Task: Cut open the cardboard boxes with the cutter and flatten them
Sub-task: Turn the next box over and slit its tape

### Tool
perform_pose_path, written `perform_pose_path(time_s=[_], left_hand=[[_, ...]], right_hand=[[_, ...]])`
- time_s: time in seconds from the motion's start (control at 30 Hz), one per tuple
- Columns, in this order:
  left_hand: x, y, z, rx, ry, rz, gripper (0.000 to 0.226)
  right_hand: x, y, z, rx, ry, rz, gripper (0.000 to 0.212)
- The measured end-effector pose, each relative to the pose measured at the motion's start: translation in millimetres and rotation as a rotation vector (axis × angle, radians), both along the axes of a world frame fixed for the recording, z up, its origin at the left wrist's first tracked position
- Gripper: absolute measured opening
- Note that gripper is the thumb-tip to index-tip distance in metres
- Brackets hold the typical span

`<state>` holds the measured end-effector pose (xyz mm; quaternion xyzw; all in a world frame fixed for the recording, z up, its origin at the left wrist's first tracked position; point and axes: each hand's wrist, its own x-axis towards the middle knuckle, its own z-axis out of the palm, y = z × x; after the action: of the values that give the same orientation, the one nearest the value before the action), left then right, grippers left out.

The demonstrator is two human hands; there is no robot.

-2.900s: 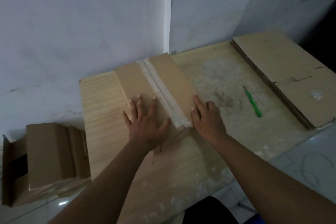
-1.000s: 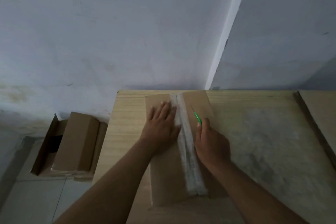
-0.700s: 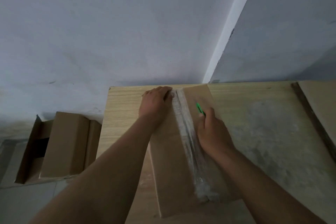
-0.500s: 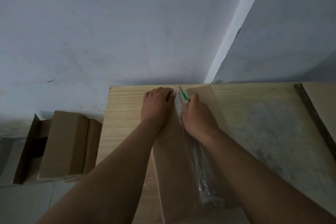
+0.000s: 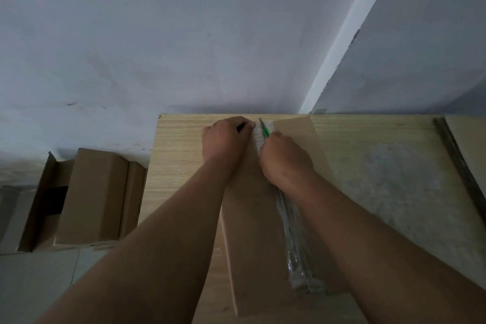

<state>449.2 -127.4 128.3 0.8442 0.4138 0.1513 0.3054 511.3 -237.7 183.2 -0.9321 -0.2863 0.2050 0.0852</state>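
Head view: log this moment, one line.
phase: cutter at tape far end | right hand: grips cutter | left hand: holds box edge

Clearance on the tabletop [image 5: 381, 166].
Open surface lay right of the box [image 5: 249, 231]; the wall [image 5: 184, 47] closed the far edge, stacked cardboard [image 5: 470, 144] the right side.

We see a pale wooden table top [image 5: 178, 166], its grain clean on the left and its right part smeared with greyish stains. A long brown cardboard box [image 5: 249, 231] lies on it, running from the far edge toward us, with a strip of clear crinkled tape [image 5: 294, 231] along its length. At the table's right end rests a stack of flattened brown cardboard sheets [image 5: 468, 144]. Left of the table, on the grey tiled floor [image 5: 31, 284], sit folded brown cardboard boxes [image 5: 92, 197], just beside the table's side.
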Motion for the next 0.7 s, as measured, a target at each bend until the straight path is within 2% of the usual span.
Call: perform_pose_path(time_s=[0.4,0.6,0.7], left_hand=[[1.1,-1.4,5.1,0.009,0.063,-0.005,0.026],[0.9,-1.6,5.4,0.028,0.072,-0.011,0.027],[0.8,-1.4,5.1,0.047,0.073,-0.017,0.027]], right_hand=[[-18.3,-28.3,-9.7,0.024,-0.02,0.007,0.032],[-38.1,-55.7,-13.8,0.017,-0.002,0.006,0.011],[-49.5,-72.8,-11.1,-0.003,0.055,-0.045,0.011]])
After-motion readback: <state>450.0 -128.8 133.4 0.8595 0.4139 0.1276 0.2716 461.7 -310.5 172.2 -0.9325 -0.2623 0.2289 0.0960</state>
